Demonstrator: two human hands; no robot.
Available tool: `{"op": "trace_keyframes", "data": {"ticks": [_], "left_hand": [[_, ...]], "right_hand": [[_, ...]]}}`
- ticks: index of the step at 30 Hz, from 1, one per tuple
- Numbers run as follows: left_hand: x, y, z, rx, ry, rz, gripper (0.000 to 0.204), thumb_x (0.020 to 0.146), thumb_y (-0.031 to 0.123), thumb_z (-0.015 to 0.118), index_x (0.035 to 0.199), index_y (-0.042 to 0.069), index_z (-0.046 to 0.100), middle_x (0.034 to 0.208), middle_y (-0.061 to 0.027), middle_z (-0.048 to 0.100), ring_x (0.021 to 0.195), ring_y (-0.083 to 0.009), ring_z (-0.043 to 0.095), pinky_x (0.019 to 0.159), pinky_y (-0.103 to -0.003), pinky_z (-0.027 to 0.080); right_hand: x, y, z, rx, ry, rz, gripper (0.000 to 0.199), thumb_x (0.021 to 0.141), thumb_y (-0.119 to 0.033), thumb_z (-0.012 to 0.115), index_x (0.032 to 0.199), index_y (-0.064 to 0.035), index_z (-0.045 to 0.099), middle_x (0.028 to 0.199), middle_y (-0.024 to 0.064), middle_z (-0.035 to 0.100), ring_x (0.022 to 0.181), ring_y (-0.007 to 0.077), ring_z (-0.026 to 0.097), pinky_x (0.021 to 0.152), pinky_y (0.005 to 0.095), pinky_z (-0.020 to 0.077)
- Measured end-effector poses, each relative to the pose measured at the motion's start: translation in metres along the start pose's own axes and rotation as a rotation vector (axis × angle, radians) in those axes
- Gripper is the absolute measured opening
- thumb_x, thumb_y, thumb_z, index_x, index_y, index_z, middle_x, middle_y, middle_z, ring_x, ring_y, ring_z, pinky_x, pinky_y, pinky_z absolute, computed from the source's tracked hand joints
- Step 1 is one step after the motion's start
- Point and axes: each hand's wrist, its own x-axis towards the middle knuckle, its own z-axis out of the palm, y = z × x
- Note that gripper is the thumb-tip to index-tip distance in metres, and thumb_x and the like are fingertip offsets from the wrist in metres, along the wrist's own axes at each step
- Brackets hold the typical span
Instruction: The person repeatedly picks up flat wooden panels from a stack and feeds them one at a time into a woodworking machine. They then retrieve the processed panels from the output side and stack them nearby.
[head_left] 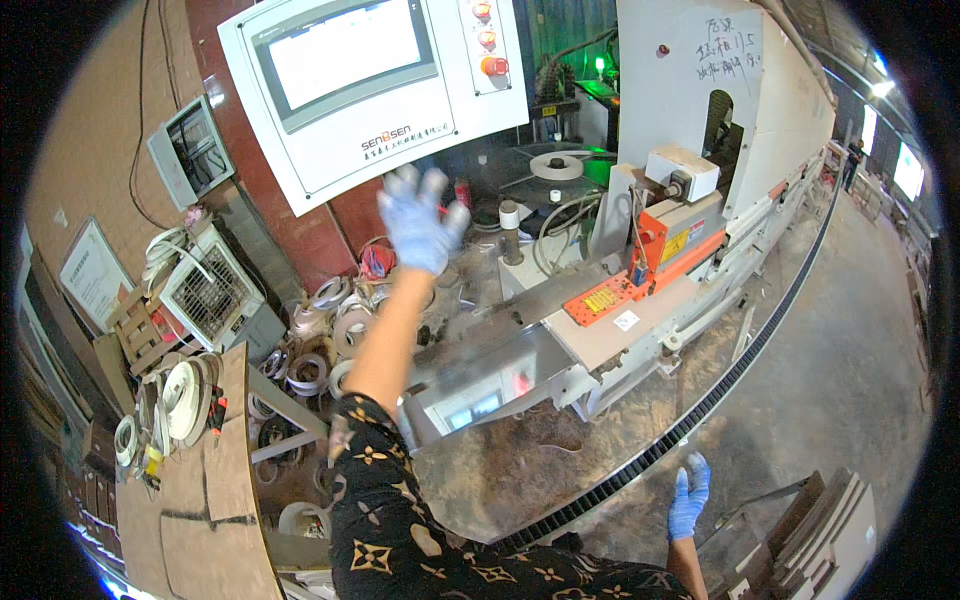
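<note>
My left hand point(418, 222), in a blue glove, is raised with fingers spread and blurred, just below the white control panel point(370, 90) with its screen. It holds nothing. My right hand point(689, 497), also in a blue glove, hangs low at the lower right with fingers straight, empty, above a stack of boards point(820, 535). My patterned dark sleeve point(400, 520) fills the lower middle.
A long white and orange edge-banding machine point(660, 250) runs to the upper right, with a black chain track point(740, 360) beside it. Several rolls of edge tape point(320, 340) lie on the floor at left. A brown board point(225, 480) leans at lower left.
</note>
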Motion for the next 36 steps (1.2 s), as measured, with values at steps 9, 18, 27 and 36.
{"op": "trace_keyframes", "data": {"ticks": [9, 18, 27, 36], "left_hand": [[0.170, -0.071, -0.022, 0.464, -0.061, -0.039, 0.060, 0.081, 0.054, 0.057, 0.134, 0.027, 0.047, 0.152, -0.0134, 0.021, 0.139, -0.0386, 0.017, 0.111, -0.056, 0.013], [0.134, -0.023, -0.003, 0.148, 0.006, 0.167, 0.061, 0.080, 0.049, 0.059, 0.135, 0.026, 0.046, 0.152, -0.0162, 0.019, 0.139, -0.0386, 0.017, 0.110, -0.054, 0.014], [-0.173, 0.286, -0.061, -1.490, -1.061, 0.283, 0.057, 0.078, 0.021, 0.069, 0.128, 0.008, 0.045, 0.134, -0.0182, 0.044, 0.123, -0.0345, 0.045, 0.106, -0.045, 0.036], [-0.311, 0.554, -0.287, -2.005, -2.431, 0.215, 0.072, 0.084, 0.032, 0.066, 0.143, 0.014, 0.029, 0.138, -0.0101, 0.044, 0.123, -0.0245, 0.047, 0.090, -0.036, 0.048]], "right_hand": [[0.003, -0.022, 0.004, -0.083, 0.098, -0.003, 0.029, 0.089, -0.006, 0.058, 0.117, -0.0020, 0.055, 0.130, 0.0137, 0.049, 0.121, 0.0249, 0.046, 0.103, 0.0367, 0.0345], [-0.029, -0.036, -0.045, -0.300, 0.284, 0.023, 0.028, 0.088, -0.005, 0.058, 0.115, -0.0011, 0.056, 0.129, 0.0142, 0.050, 0.121, 0.0258, 0.046, 0.105, 0.0380, 0.0327], [-0.071, -0.152, -0.199, -0.820, 0.302, -0.048, 0.032, 0.086, -0.021, 0.062, 0.115, -0.0067, 0.061, 0.120, 0.0142, 0.059, 0.115, 0.0298, 0.053, 0.097, 0.0403, 0.0413], [-0.208, -0.192, -0.344, -1.308, 0.359, 0.699, 0.046, 0.083, -0.039, 0.061, 0.122, -0.0159, 0.058, 0.126, 0.0117, 0.055, 0.120, 0.0315, 0.046, 0.103, 0.0438, 0.0350]]}}
